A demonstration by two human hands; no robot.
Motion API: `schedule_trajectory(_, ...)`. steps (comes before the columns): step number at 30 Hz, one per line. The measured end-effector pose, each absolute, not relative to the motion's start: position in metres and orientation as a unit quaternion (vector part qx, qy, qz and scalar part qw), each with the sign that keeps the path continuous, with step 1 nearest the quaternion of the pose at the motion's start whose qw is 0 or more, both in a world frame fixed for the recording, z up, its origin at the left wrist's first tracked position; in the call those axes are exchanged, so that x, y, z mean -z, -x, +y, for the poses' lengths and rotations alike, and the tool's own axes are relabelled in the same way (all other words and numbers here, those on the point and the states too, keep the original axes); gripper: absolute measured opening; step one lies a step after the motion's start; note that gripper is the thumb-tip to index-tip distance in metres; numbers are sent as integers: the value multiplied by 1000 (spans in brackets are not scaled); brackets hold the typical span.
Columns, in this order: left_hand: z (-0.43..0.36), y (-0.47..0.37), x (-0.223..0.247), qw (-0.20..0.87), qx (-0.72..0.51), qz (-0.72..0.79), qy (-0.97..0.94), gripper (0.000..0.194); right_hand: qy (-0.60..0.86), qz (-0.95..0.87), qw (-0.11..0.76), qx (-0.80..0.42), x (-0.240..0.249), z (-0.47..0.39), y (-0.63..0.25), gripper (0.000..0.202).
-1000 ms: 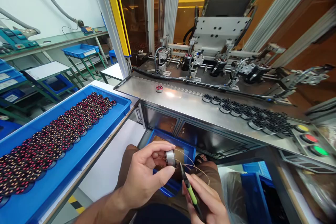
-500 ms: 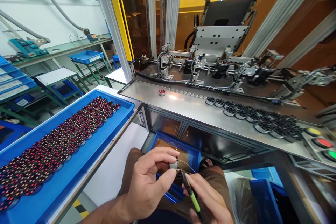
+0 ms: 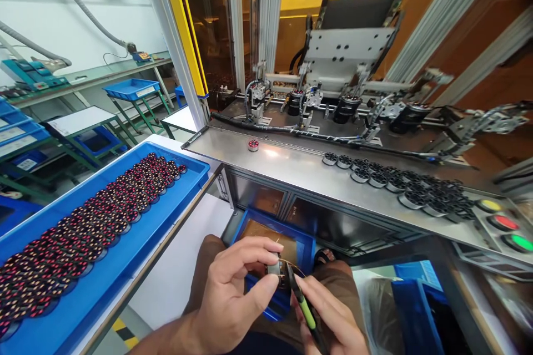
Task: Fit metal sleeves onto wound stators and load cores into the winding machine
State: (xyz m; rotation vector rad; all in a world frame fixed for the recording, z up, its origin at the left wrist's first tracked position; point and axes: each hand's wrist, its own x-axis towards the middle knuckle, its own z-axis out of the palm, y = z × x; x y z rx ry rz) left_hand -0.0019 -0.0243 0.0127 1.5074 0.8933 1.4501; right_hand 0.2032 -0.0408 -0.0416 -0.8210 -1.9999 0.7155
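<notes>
A small round metal part (image 3: 272,272) with thin copper wires is pinched between the thumb and fingers of my left hand (image 3: 237,294), above my lap. My right hand (image 3: 331,310) is wrapped round a cutter with black and green handles (image 3: 307,309). The cutter's dark tip is right beside the part, near the wires; whether they touch is too small to tell. A copper wire (image 3: 291,263) curves from the part toward my right fingers.
A blue tray (image 3: 166,222) of red-and-black round parts lies left. One red part (image 3: 252,145) and a cluster of black parts (image 3: 400,180) sit on the metal ledge (image 3: 287,169). Machinery stands behind; buttons (image 3: 503,222) are at right. A blue bin (image 3: 306,244) is below.
The cutter's tip has shifted slightly against the part, and the wires have a slightly different curve. Both hands keep their hold. The whole view has shifted a little.
</notes>
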Motion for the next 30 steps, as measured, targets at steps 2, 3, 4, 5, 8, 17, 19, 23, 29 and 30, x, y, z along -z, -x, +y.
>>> schedule_trajectory(2,-24,2,-12,415,-579,351,-608,29,312,-799,425,-289,40,-40,-201,77)
schedule_trajectory(3,-25,2,-12,412,-580,347,-611,30,309,-799,429,-288,39,-39,-200,77)
schedule_trajectory(4,-25,2,-13,409,-580,344,-615,30,308,-798,433,-285,39,-38,-199,78)
schedule_trajectory(5,-25,2,-13,407,-580,341,-617,31,309,-796,436,-284,38,-38,-198,79)
schedule_trajectory(8,-26,2,-13,405,-575,340,-624,33,313,-795,437,-281,37,-38,-196,79)
schedule_trajectory(17,-27,5,-11,410,-563,347,-629,33,369,-790,446,-201,50,-43,-202,72)
schedule_trajectory(19,-26,5,-10,413,-561,350,-627,32,385,-781,454,-189,55,-42,-204,69)
schedule_trajectory(23,-22,9,-6,402,-558,336,-644,29,417,-759,447,-225,55,-39,-208,67)
schedule_trajectory(29,-14,22,-3,249,-550,290,-742,55,407,-726,429,-351,34,-42,-222,69)
schedule_trajectory(30,-13,23,-3,218,-544,296,-754,58,405,-723,418,-372,30,-44,-226,66)
